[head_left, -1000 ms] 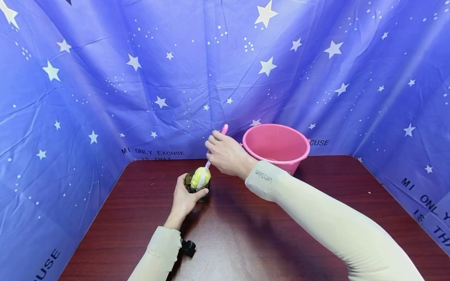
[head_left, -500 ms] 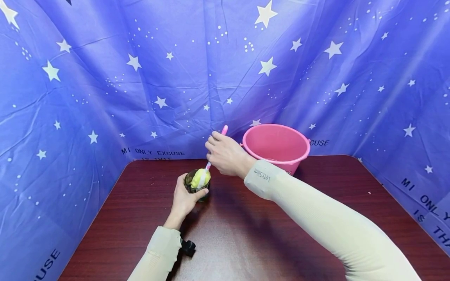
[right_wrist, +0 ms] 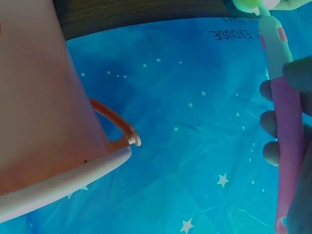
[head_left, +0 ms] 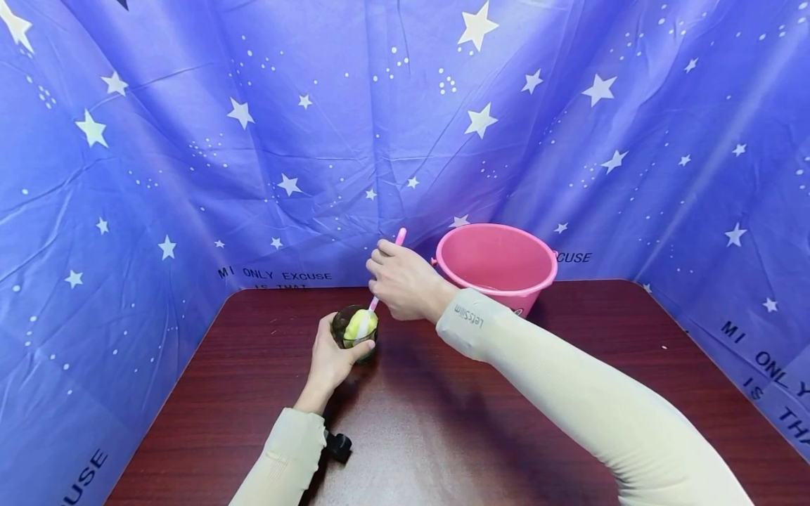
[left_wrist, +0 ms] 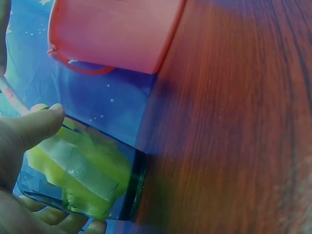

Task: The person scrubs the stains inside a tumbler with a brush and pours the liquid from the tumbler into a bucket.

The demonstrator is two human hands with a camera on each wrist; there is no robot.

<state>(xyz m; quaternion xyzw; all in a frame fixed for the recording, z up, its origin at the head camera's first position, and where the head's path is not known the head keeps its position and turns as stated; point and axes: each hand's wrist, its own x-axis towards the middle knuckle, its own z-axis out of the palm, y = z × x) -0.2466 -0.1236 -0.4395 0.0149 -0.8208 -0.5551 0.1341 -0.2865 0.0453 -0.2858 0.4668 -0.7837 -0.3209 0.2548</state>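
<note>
My left hand [head_left: 333, 358] grips a dark see-through glass [left_wrist: 131, 190] that stands upright on the table, thumb on the near side and fingers round the far side. Inside the glass is the yellow sponge head [head_left: 361, 325] of a bottle brush. My right hand [head_left: 405, 280] holds the brush's pink and white handle [right_wrist: 287, 126], its fingers curled round it. The handle leans up and to the right out of the glass. In the left wrist view the sponge shows through the glass wall, reaching close to the bottom.
A pink bucket [head_left: 496, 256] stands at the back of the table, right of my right hand, with its handle [right_wrist: 117, 122] hanging at the side. A black wrist mount [head_left: 338, 446] sits by my left cuff. Blue star-printed curtain [head_left: 380, 105] closes in the dark red table [head_left: 506, 436].
My right hand has shifted slightly down and left, and the brush's sponge sits a little deeper in the glass. The left hand keeps its hold in the same spot.
</note>
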